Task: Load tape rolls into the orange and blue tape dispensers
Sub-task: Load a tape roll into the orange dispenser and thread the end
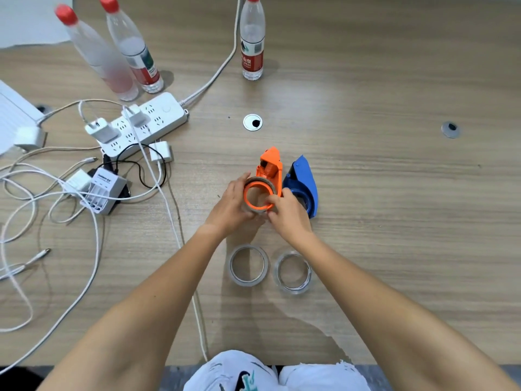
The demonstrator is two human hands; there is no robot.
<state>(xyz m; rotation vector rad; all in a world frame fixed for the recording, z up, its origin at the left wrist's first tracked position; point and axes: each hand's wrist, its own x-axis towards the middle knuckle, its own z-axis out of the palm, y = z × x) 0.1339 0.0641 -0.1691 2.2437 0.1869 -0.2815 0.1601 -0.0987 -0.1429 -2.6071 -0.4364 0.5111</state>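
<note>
Head view: both hands gripped the orange dispenser [267,176], left hand [232,204] cupping its ring, right hand [287,215] pinching the ring's near edge. Two tape rolls [248,265] lay flat just behind the wrists, blue dispenser [303,182] touching on the right

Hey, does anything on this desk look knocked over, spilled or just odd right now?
Nothing looks spilled or broken. The blue dispenser lies beside the orange dispenser, which both hands hold. Two tape rolls lie flat near the person. The only untidy spot is the tangle of white cables at the left.
</note>
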